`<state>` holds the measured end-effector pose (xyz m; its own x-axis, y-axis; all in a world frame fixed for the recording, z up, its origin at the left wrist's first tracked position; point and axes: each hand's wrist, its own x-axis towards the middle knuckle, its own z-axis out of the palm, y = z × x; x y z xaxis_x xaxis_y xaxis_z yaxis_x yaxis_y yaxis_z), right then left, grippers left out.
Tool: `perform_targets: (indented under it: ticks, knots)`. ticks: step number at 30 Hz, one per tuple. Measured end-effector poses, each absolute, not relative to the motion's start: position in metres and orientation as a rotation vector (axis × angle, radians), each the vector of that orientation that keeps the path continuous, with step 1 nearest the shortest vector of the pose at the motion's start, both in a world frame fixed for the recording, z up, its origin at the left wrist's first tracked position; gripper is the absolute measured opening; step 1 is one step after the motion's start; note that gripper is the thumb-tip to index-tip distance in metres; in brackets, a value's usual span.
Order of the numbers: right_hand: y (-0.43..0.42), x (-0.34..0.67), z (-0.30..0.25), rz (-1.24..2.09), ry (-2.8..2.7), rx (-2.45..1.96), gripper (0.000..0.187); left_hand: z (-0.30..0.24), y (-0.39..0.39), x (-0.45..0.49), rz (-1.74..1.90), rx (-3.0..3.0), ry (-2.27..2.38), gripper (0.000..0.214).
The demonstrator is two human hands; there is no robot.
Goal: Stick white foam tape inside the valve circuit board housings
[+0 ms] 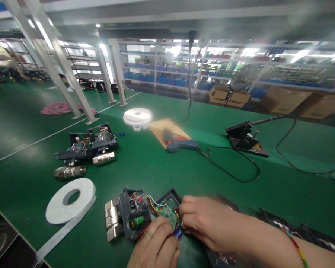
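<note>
An opened dark grey electronics housing [171, 193] with a green circuit board [169, 212] lies in front of me. Colored wires [153, 204] join it to the other housing half [125, 214], which carries a metal valve body [113, 220] and a green cylindrical part [136, 222]. My left hand [156, 243], with a ring, is curled over the near edge of the circuit-board half. My right hand [209, 219] is closed in a pinch at that half's right side. Between the fingertips of both hands shows a small blue part [178, 233]. What the right fingers pinch is hidden.
A white tape roll [56, 204] lies at left, with two similar valve units [86, 149] behind. Farther back are a corded glue gun [181, 144] on cardboard, white rolls [137, 117] and a black stand [247, 139]. More dark housings [304, 230] sit beyond my right forearm.
</note>
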<state>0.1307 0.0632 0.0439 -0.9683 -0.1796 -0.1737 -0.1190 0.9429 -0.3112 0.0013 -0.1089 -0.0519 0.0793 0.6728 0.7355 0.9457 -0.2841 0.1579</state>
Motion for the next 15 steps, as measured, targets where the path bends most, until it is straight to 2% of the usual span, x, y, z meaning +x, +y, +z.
perform_targets:
  ticks: [4,8,11,15]
  knots:
    - [0.063,0.130,0.042,-0.420,2.895,-0.239,0.009,-0.049,-0.117,0.001,-0.889,-2.022,-1.628,0.020]
    - [0.069,0.128,0.040,-0.358,2.938,-0.284,0.011,-0.014,-0.137,-0.034,-0.626,-2.001,-1.544,0.023]
    - [0.077,0.125,0.043,-0.211,2.928,-0.249,0.009,0.009,-0.144,-0.080,-0.678,-1.920,-1.699,0.042]
    - [0.087,0.123,0.055,-0.071,2.909,-0.110,0.006,0.005,-0.136,-0.103,-0.707,-2.094,-1.885,0.061]
